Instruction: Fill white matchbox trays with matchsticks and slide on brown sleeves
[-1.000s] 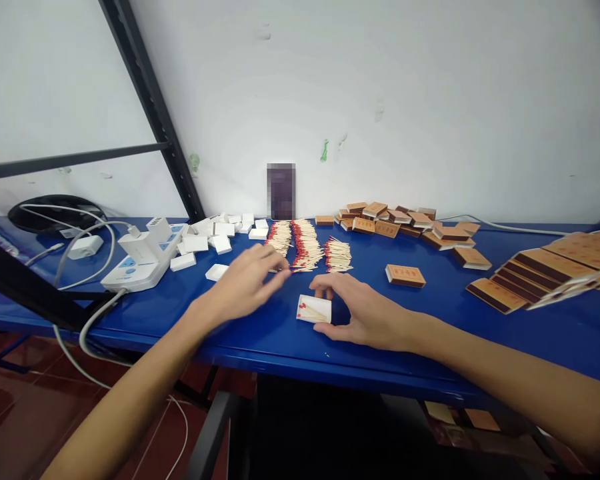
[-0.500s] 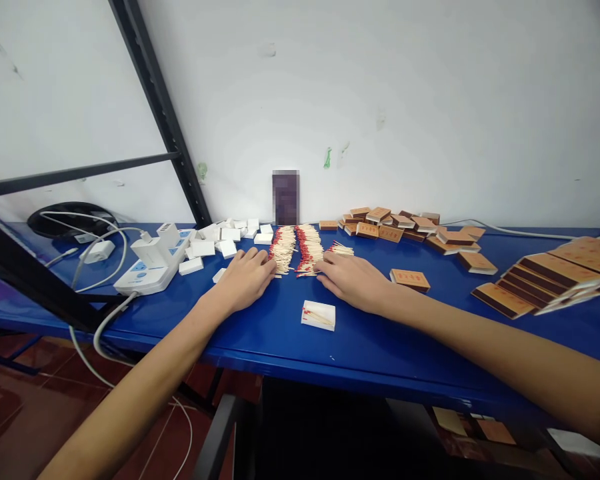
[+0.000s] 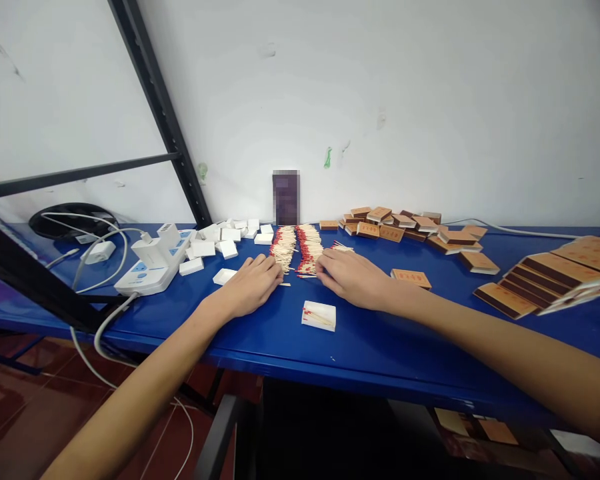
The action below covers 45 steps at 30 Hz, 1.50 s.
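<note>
The left hand (image 3: 250,285) and right hand (image 3: 354,279) curl narrowly beside the near ends of the match rows (image 3: 309,248), whether gripping matches I cannot tell, while the open tray (image 3: 325,326) lies nearer on the bench (image 3: 380,340), presumably for easy reach.

The head view is taken from above and behind the left grip (image 3: 253,285) and right grip (image 3: 357,280), facing forward and downward; nearby worktop (image 3: 270,337) surrounds both, wall (image 3: 390,80) beyond.
</note>
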Available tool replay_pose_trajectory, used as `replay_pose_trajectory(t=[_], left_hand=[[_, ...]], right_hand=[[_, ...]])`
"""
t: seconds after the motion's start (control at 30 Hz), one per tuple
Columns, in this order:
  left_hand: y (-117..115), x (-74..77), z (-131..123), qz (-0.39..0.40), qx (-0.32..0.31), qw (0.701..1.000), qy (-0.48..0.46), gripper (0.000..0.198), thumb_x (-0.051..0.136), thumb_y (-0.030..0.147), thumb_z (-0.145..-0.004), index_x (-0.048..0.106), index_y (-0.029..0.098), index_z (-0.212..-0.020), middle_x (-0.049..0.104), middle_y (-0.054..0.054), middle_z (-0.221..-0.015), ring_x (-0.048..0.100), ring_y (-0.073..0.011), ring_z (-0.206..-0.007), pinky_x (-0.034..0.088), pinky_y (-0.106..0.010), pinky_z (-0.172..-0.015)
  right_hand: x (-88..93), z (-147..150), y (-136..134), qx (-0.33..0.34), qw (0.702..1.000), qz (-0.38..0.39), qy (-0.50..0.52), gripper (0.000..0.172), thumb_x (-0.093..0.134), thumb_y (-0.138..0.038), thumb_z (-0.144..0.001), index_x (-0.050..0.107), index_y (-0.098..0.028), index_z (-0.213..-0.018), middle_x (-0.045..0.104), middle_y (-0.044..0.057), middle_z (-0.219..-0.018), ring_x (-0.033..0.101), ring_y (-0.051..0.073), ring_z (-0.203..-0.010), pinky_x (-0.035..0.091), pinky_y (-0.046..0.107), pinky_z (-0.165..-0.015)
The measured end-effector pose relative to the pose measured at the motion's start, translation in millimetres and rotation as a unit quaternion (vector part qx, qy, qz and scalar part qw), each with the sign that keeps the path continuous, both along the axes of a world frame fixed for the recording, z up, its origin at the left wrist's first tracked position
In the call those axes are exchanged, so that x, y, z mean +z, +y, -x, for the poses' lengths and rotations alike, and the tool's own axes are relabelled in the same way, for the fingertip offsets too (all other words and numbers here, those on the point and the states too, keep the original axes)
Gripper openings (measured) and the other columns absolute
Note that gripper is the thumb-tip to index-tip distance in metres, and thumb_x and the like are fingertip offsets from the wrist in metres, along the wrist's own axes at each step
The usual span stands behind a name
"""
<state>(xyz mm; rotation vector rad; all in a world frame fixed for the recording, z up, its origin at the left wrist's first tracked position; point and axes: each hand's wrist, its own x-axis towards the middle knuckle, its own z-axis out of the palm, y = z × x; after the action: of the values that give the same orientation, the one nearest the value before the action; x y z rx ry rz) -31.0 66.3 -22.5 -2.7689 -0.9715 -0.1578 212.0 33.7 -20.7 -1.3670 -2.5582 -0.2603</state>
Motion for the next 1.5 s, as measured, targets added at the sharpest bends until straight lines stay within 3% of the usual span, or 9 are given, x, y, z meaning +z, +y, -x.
replay_pose_trajectory(t=[0.17, 0.33, 0.5, 0.6, 0.87, 1.0, 1.17, 1.3, 1.5], left_hand=[[-0.5, 1.1, 5.3, 0.025, -0.016, 0.999, -0.035, 0.028, 0.036, 0.036, -0.102, 0.058, 0.019, -0.097, 0.057, -0.007, -0.099, 0.047, -0.0229, -0.093, 0.037, -0.036, -0.080], [-1.6, -0.7, 3.7, 0.014, -0.022, 0.999, -0.030, 0.027, 0.035, 0.030, -0.102, 0.057, 0.018, -0.094, 0.058, -0.008, -0.099, 0.047, -0.0223, -0.089, 0.036, -0.036, -0.077], [0.8, -0.8, -0.1, 0.004, -0.019, 1.000, -0.021, 0.027, 0.033, 0.028, -0.103, 0.054, 0.017, -0.093, 0.057, -0.008, -0.099, 0.048, -0.0214, -0.086, 0.036, -0.036, -0.077], [-6.0, 6.7, -5.6, 0.029, -0.023, 0.998, -0.050, 0.026, 0.032, 0.027, -0.103, 0.054, 0.017, -0.093, 0.056, -0.008, -0.099, 0.047, -0.0209, -0.087, 0.037, -0.036, -0.078], [-45.5, 19.1, -29.0, 0.111, -0.125, 0.983, -0.080, 0.025, 0.038, 0.030, -0.101, 0.061, 0.018, -0.100, 0.055, -0.007, -0.099, 0.050, -0.0200, -0.093, 0.041, -0.035, -0.088], [-27.0, 15.6, -15.0, 0.077, -0.073, 0.989, -0.099, 0.027, 0.037, 0.024, -0.101, 0.061, 0.019, -0.111, 0.057, -0.007, -0.104, 0.051, -0.0213, -0.098, 0.040, -0.036, -0.088], [0.3, 6.9, 5.2, 0.042, -0.005, 0.998, -0.049, 0.024, 0.042, 0.033, -0.100, 0.061, 0.020, -0.105, 0.058, -0.007, -0.100, 0.050, -0.0231, -0.094, 0.038, -0.037, -0.081], [3.7, -1.0, 5.6, 0.038, -0.002, 0.999, -0.036, 0.022, 0.040, 0.032, -0.100, 0.058, 0.019, -0.096, 0.057, -0.007, -0.098, 0.049, -0.0223, -0.091, 0.037, -0.035, -0.078], [-1.1, 1.5, 1.6, 0.053, -0.002, 0.998, -0.034, 0.024, 0.035, 0.029, -0.101, 0.055, 0.018, -0.093, 0.056, -0.008, -0.100, 0.048, -0.0220, -0.090, 0.037, -0.036, -0.077]], right_hand=[[13.1, 0.7, -27.5, 0.042, 0.989, 0.057, 0.127, 0.014, 0.047, -0.022, -0.093, 0.053, -0.020, -0.081, 0.062, 0.003, -0.081, 0.053, 0.016, -0.073, 0.038, 0.029, -0.066], [15.3, 5.1, -47.7, 0.043, 0.985, 0.112, 0.126, 0.011, 0.051, -0.023, -0.089, 0.056, -0.020, -0.079, 0.062, 0.002, -0.078, 0.052, 0.015, -0.068, 0.036, 0.028, -0.061], [16.4, -2.9, -32.1, -0.013, 0.991, 0.085, 0.100, 0.015, 0.046, -0.023, -0.093, 0.057, -0.020, -0.082, 0.064, 0.004, -0.080, 0.054, 0.016, -0.069, 0.035, 0.029, -0.060], [11.0, -4.9, -17.8, -0.004, 0.995, 0.076, 0.063, 0.015, 0.049, -0.026, -0.093, 0.060, -0.020, -0.087, 0.067, 0.005, -0.087, 0.059, 0.019, -0.078, 0.039, 0.030, -0.066], [-4.9, 3.4, -4.9, -0.003, 0.998, 0.058, -0.005, 0.019, 0.048, -0.023, -0.095, 0.063, -0.018, -0.085, 0.070, 0.007, -0.088, 0.064, 0.022, -0.083, 0.039, 0.030, -0.068], [0.9, -3.0, -12.8, -0.014, 0.998, 0.054, 0.020, 0.016, 0.050, -0.020, -0.092, 0.062, -0.018, -0.083, 0.069, 0.006, -0.083, 0.062, 0.020, -0.077, 0.036, 0.029, -0.064], [21.0, -6.0, -35.0, -0.042, 0.988, 0.092, 0.114, 0.009, 0.055, -0.019, -0.085, 0.060, -0.020, -0.078, 0.064, 0.001, -0.075, 0.054, 0.015, -0.067, 0.033, 0.027, -0.059], [28.8, 1.2, -52.1, -0.017, 0.982, 0.114, 0.152, 0.009, 0.056, -0.019, -0.083, 0.060, -0.020, -0.075, 0.061, -0.001, -0.070, 0.051, 0.014, -0.063, 0.033, 0.027, -0.058], [18.3, 5.7, -61.6, -0.007, 0.980, 0.136, 0.147, 0.006, 0.057, -0.021, -0.083, 0.061, -0.020, -0.078, 0.062, 0.001, -0.076, 0.054, 0.014, -0.068, 0.036, 0.027, -0.061]])
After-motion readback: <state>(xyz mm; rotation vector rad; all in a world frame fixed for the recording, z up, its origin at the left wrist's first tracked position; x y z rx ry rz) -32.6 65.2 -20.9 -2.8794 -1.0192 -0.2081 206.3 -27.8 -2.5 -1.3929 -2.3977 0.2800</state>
